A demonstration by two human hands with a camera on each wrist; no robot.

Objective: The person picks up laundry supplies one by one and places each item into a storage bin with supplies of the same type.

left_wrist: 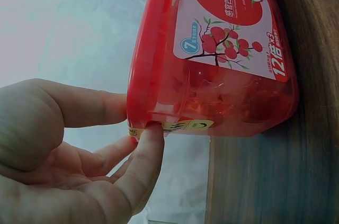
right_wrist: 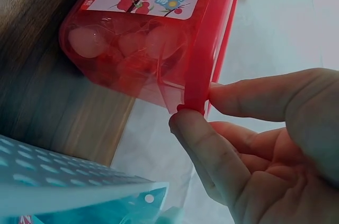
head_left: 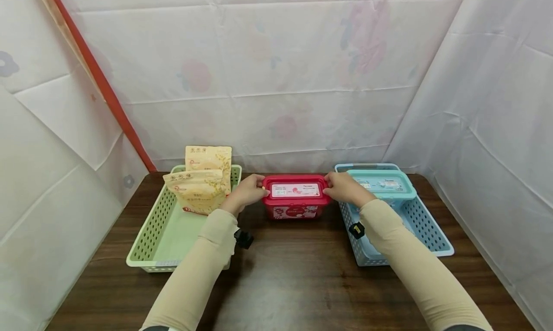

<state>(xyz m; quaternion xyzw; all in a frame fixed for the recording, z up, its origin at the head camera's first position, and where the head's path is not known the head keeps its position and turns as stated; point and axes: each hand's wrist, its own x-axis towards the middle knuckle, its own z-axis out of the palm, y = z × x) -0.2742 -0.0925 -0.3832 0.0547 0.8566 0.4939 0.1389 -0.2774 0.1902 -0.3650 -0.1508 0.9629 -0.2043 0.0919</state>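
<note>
A red lidded plastic tub (head_left: 295, 196) stands on the dark wooden table between two baskets. My left hand (head_left: 249, 193) pinches the left end of its lid rim, thumb on top and fingers under the edge. At the opposite end my right hand (head_left: 344, 187) pinches the rim the same way. Through the translucent wall of the red tub (right_wrist: 127, 49), rounded pods show in the right wrist view. A label with red berries (left_wrist: 228, 23) covers its front in the left wrist view. The lid is closed.
Left of the tub, a green basket (head_left: 147, 235) holds two yellow pouches (head_left: 196, 192) standing upright. On the right, a blue basket (head_left: 432, 230) contains a teal lidded tub (head_left: 382, 183) at its far end. White patterned sheeting (head_left: 276, 81) hangs behind the table.
</note>
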